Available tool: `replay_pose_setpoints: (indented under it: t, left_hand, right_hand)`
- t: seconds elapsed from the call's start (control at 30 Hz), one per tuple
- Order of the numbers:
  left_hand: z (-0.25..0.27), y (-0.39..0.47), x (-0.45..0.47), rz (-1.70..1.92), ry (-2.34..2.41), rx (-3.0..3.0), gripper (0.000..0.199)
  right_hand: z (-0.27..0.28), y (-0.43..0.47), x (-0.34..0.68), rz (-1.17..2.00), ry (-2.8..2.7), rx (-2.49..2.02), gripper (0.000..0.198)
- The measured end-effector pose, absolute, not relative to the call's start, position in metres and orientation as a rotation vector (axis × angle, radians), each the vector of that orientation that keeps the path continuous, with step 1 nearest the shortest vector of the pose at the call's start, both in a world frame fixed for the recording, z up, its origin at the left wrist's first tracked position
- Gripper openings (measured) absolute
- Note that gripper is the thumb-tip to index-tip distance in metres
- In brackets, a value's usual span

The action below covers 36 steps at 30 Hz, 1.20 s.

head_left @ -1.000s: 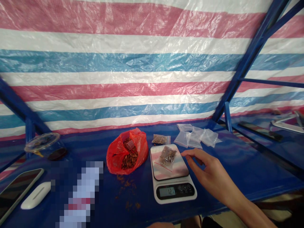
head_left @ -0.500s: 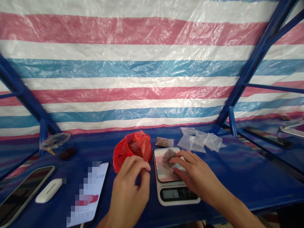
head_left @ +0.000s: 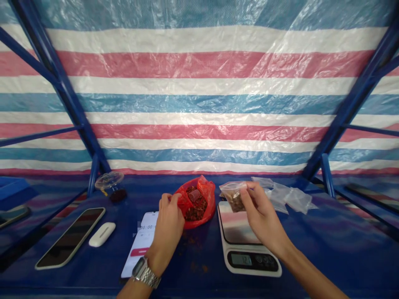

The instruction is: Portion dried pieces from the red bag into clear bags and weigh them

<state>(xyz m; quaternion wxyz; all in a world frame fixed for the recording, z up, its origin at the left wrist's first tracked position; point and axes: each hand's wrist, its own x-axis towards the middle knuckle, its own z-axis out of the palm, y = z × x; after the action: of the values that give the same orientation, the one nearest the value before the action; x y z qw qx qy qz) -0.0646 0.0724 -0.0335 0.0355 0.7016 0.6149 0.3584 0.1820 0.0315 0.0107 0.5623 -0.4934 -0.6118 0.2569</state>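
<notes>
My right hand pinches the top corner of a small clear zip bag, partly filled with brown bits, and holds it up over the kitchen scale. The scale's plate is bare and its display is lit. To the left, my left hand has its fingers closed on the near-left rim of a red plastic bag. Inside that open bag lie reddish-brown dried pieces and a small translucent scoop-like piece. A second filled zip bag behind the raised one is almost wholly hidden.
Several flat clear zip bags lie behind the scale to the right. A lit phone, a white earphone case, a dark phone and a clear cup with dark liquid are on the left. Brown crumbs dot the blue table.
My right hand has lifted the zip bag off the scale's plate. My left hand has moved onto the red bag's rim and spread its mouth wider. The camera view has shifted.
</notes>
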Motion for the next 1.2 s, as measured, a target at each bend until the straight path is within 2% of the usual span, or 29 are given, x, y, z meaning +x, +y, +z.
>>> replay_pose_setpoints:
  t: [0.1,0.3,0.37,0.43,0.57,0.9,1.2]
  left_hand:
    - [-0.032,0.073,-0.069,1.148,1.886,2.064,0.050]
    - [-0.027,0.069,-0.073,1.209,1.864,1.826,0.050]
    - [-0.023,0.067,-0.072,1.266,1.828,1.762,0.049]
    - [-0.020,0.065,-0.071,1.303,1.800,1.726,0.048]
    - [-0.017,0.063,-0.070,1.323,1.748,1.679,0.047]
    - [-0.015,0.056,-0.064,1.302,1.758,1.754,0.052]
    - [-0.015,0.054,-0.070,1.159,1.900,1.893,0.052]
  right_hand:
    - [0.040,0.045,0.144,0.516,-1.629,-1.205,0.031]
    - [0.065,0.082,0.102,0.036,-2.475,-1.670,0.030]
    - [0.061,0.093,0.105,0.088,-2.647,-1.683,0.033]
    - [0.056,0.102,0.112,0.270,-2.737,-1.676,0.038]
    - [0.056,0.112,0.123,0.448,-2.743,-1.565,0.045]
    - [0.060,0.113,0.118,0.260,-2.698,-1.616,0.030]
    - [0.045,0.108,0.123,0.186,-2.628,-1.665,0.034]
